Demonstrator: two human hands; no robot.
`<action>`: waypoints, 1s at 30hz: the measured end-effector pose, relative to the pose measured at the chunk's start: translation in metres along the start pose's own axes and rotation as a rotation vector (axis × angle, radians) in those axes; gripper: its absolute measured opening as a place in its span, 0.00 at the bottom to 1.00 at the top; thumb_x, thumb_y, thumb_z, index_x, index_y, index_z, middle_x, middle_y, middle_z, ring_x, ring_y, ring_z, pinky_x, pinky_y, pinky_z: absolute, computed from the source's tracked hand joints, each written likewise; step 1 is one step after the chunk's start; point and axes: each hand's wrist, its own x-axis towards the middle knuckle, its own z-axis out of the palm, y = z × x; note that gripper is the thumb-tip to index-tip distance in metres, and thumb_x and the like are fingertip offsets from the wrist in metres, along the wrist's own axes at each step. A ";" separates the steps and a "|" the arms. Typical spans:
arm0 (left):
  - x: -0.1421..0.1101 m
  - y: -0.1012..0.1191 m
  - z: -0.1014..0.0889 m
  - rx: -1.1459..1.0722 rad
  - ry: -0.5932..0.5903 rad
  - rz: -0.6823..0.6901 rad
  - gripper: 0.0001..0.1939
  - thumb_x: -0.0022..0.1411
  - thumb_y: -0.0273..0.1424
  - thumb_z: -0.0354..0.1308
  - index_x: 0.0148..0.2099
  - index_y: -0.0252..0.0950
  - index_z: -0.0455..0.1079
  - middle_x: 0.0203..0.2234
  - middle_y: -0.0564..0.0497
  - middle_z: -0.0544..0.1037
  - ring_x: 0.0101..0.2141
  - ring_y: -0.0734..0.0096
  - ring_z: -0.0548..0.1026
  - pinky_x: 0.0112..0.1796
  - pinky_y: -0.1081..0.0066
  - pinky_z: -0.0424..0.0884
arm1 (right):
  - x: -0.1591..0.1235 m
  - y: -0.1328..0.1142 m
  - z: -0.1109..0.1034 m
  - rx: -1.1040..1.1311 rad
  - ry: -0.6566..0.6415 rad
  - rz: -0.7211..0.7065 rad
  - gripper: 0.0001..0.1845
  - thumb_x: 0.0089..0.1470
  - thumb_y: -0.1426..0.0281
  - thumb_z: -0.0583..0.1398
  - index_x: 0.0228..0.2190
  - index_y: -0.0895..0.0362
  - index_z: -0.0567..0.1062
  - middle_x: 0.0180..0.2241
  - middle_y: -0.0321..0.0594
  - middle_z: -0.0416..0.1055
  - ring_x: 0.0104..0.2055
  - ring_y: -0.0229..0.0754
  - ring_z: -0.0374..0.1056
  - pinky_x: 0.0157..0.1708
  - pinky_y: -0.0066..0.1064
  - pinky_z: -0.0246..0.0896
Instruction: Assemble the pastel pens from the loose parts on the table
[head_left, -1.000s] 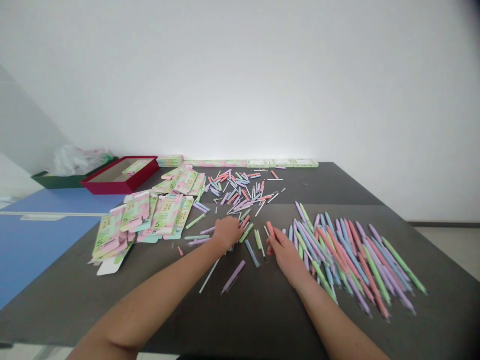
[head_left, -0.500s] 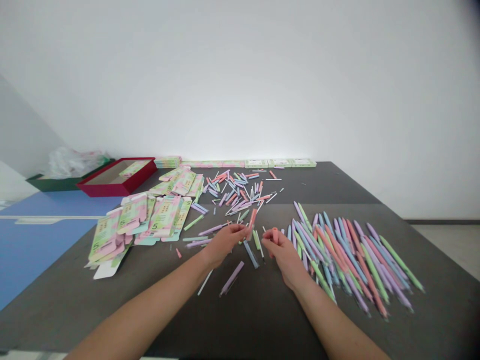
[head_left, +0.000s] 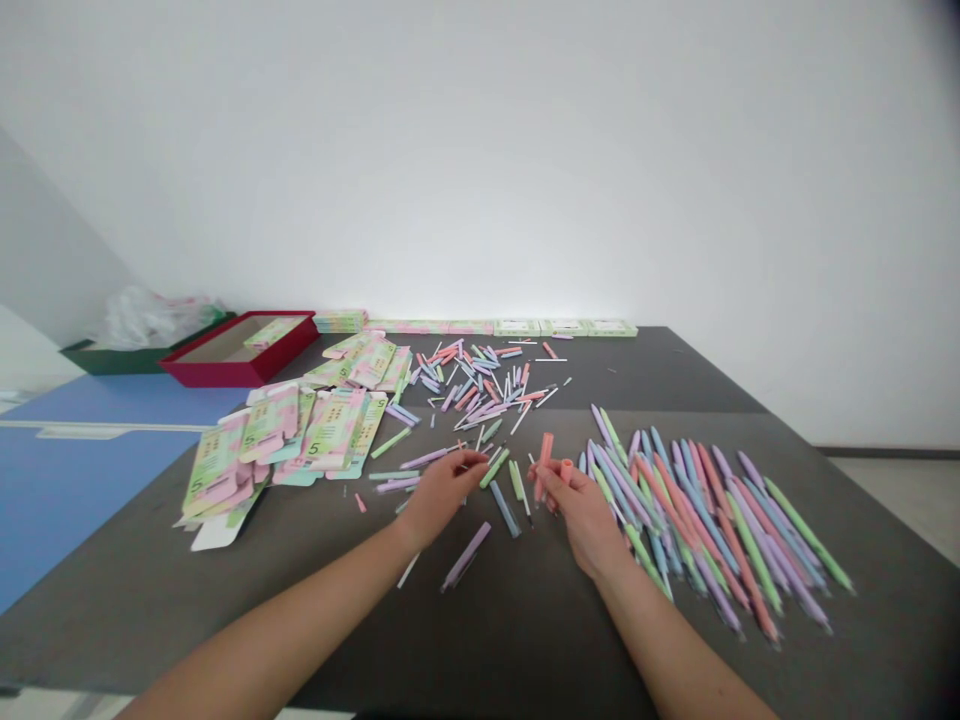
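My right hand is closed on a coral pen barrel that stands nearly upright at the fingertips. A second, shorter coral pen part pokes out between its fingers. My left hand is to the left with bent fingers, the tips slightly apart. Its fingertips are beside a light green pen part, and I cannot tell whether they touch it. Between the hands lie another green pen part and a blue pen barrel. A purple pen barrel lies nearer to me.
Many assembled pastel pens lie on the right. A heap of loose pen parts spreads farther back. Flat printed cartons overlap on the left. A red box and a green tray stand behind them; several small boxes line the wall.
The coral barrel has passed from my left hand to my right, which now holds it beside the other coral part. My left hand has drawn back slightly, and the green part beside it shows.
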 end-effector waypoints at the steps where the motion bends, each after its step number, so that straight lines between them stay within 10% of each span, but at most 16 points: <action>1: 0.009 -0.006 -0.009 0.108 0.081 -0.019 0.18 0.58 0.40 0.49 0.43 0.35 0.71 0.34 0.50 0.78 0.34 0.68 0.74 0.36 0.72 0.67 | 0.000 -0.001 0.000 -0.002 -0.002 0.003 0.17 0.48 0.56 0.59 0.26 0.58 0.74 0.21 0.34 0.64 0.20 0.34 0.51 0.22 0.27 0.46; 8: 0.066 -0.036 -0.040 0.421 0.204 -0.061 0.16 0.58 0.36 0.48 0.40 0.33 0.72 0.34 0.47 0.78 0.35 0.66 0.74 0.36 0.71 0.66 | 0.000 -0.005 0.005 -0.032 0.035 0.037 0.16 0.47 0.57 0.59 0.25 0.58 0.74 0.22 0.35 0.66 0.19 0.32 0.50 0.20 0.27 0.42; 30: 0.127 -0.018 -0.004 0.893 -0.027 0.107 0.11 0.56 0.34 0.52 0.32 0.36 0.74 0.37 0.44 0.76 0.42 0.60 0.71 0.43 0.64 0.62 | 0.003 0.003 0.001 -0.092 -0.015 0.021 0.17 0.49 0.56 0.58 0.26 0.58 0.73 0.20 0.33 0.63 0.20 0.33 0.52 0.20 0.25 0.46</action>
